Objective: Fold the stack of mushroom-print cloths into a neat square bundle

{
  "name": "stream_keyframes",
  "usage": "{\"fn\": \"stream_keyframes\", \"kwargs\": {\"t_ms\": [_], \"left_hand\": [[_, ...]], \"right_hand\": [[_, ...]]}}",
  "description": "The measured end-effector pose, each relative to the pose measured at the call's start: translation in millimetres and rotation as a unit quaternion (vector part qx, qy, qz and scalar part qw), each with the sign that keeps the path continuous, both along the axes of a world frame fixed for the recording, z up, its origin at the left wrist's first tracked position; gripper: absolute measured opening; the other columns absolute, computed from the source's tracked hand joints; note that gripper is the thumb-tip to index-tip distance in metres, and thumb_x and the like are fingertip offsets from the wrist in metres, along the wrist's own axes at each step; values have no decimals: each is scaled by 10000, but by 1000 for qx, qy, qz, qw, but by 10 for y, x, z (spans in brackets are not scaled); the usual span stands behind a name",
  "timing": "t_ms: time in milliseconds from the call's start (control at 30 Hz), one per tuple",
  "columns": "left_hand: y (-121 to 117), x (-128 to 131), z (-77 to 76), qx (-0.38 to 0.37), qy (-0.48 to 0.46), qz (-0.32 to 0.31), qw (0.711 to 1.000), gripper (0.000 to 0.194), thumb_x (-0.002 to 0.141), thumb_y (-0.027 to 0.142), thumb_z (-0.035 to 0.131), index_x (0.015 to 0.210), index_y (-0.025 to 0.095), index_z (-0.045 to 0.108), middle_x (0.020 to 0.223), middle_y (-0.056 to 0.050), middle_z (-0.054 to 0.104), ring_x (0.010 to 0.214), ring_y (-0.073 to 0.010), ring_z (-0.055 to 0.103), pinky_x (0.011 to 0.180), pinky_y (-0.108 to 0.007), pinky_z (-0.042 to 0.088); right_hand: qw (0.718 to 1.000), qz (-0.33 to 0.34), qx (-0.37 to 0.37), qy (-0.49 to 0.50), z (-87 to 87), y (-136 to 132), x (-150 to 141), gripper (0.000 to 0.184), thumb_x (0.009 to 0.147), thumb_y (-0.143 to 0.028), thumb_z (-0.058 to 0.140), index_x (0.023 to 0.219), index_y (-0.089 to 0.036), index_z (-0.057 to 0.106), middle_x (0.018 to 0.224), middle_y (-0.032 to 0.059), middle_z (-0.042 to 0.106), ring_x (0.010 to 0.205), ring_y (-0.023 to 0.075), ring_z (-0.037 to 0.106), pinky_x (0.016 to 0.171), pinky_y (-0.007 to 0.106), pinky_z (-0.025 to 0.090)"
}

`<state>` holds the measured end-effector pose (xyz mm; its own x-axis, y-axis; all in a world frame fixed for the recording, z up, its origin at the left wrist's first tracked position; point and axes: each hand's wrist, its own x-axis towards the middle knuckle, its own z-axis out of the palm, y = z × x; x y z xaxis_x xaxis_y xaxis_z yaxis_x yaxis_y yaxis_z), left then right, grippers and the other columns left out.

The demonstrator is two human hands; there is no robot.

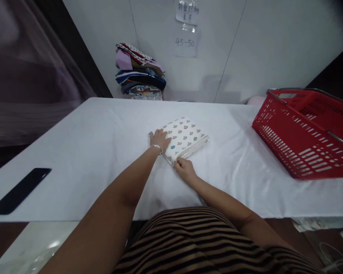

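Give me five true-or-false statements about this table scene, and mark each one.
1. The basket is right of the cloth. True.
2. The left hand rests on the cloth. True.
3. The right hand holds the basket. False: the right hand pinches the cloth's near corner.
4. The slab lies in the basket. False: the slab lies on the table.
5. The bracelet is on the right wrist. False: it is on the left.
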<state>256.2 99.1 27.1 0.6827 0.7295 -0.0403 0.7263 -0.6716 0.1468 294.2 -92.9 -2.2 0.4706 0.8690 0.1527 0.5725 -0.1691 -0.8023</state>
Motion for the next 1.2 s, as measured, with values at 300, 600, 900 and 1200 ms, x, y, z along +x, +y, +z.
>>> {"fn": "stream_keyframes", "kwargs": {"t_ms": [300,600,900,1200], "left_hand": [[-38,-31,34,10,-13,-8,1000,541,876,483,295,1324,203,414,1474,-61,276,1349,-256,173,1091,-505,83],[-152,-38,-61,40,-9,-49,998,589,857,521,291,1384,263,332,1472,-44,292,1357,-269,175,1089,-500,78],[-161,-51,-71,43,-5,-55,998,593,861,509,268,1392,251,324,1474,-52,287,1360,-265,176,1090,-502,84],[-137,-42,-68,36,18,-53,998,582,868,518,238,1387,267,315,1488,-25,259,1366,-238,169,1096,-475,101]], "right_hand": [[998,10,-6,62,-16,0,10,250,788,-262,444,550,-202,395,481,-53,463,466,89,413,490,206,284],[920,-22,-24,392,171,96,14,142,728,-299,530,642,-187,520,466,-60,545,317,75,423,356,198,298],[905,-41,-11,423,143,154,2,201,703,-267,507,524,-183,473,416,-58,514,289,64,399,327,193,259],[930,-37,24,365,67,70,-67,130,701,-264,490,590,-200,466,384,-93,440,299,67,378,338,190,283]]}}
